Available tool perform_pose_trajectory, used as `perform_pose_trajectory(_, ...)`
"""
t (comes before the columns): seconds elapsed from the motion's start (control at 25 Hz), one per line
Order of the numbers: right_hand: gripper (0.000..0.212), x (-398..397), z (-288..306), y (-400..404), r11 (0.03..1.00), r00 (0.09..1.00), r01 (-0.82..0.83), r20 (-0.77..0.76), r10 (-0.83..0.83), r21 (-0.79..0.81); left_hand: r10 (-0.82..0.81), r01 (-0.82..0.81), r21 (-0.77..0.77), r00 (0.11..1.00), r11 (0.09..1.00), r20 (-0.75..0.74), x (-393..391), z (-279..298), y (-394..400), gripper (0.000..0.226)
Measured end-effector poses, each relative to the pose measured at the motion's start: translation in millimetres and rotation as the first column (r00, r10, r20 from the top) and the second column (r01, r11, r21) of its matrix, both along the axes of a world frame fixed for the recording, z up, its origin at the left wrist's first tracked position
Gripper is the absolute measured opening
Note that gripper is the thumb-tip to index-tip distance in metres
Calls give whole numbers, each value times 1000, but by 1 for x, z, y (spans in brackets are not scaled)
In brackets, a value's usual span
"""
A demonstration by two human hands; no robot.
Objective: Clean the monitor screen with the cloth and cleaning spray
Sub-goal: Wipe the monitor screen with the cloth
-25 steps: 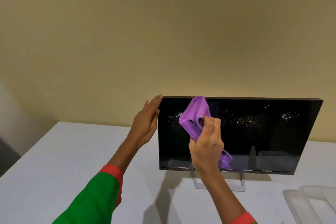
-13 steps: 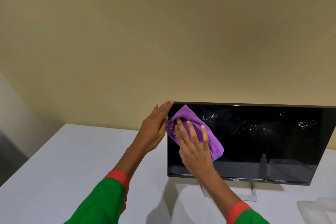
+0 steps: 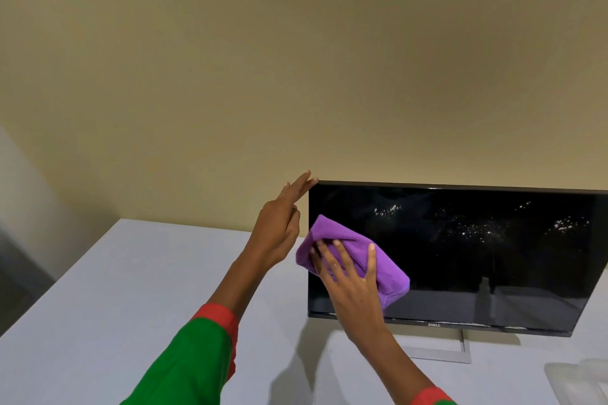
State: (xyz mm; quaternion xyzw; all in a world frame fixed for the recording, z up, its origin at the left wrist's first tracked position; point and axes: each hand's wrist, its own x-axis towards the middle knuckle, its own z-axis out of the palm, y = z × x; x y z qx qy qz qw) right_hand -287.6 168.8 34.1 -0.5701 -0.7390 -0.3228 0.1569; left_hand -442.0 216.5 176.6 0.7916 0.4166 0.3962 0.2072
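monitor (image 3: 477, 256) on table (image 3: 115, 289), cloth (image 3: 355, 253) on screen's left; tray (image 3: 575, 381) at right

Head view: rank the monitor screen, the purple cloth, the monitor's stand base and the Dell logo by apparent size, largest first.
1. monitor screen, cut off at the frame's right edge
2. purple cloth, partly under the right hand
3. stand base, partly hidden by the forearm
4. Dell logo

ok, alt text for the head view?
Right hand presses a purple cloth flat against the left side of a dark monitor. Left hand steadies its top left corner; white spray specks dot the screen.
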Motion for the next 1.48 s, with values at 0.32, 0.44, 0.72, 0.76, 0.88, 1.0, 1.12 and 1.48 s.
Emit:
perform_pose_trajectory(0.32,53,17,48,20,977,959,149,-264,-105,152,1,0,36,999,999,-42,2,-1,-1,66)
perform_pose_trajectory(0.44,59,20,23,4,955,925,269,-308,-220,126,-5,8,50,999,999,-47,0,-3,-1,66)
perform_pose_trajectory(0.72,54,-17,13,3,996,989,54,-144,-44,67,8,-8,-14,1000,1000,-18,1,-4,-1,63)
perform_pose_trajectory(0.76,56,-21,25,10,996,989,47,-145,-36,73,16,-16,-30,1000,999,-8,2,-4,-1,62)
perform_pose_trajectory(0.88,54,-19,63,24,991,967,82,-248,-55,102,46,-45,-19,999,999,4,3,-1,-2,58)
perform_pose_trajectory(1.0,59,4,74,21,973,934,191,-330,-139,132,47,-46,31,999,998,-14,4,-1,-5,60)
perform_pose_trajectory(1.12,72,21,57,9,934,885,343,-367,-285,102,50,-50,29,998,998,-24,3,-2,-8,61)
perform_pose_trajectory(1.48,62,-20,23,-7,986,961,157,-222,-164,-48,88,-87,32,995,996,-37,5,-2,-4,50)
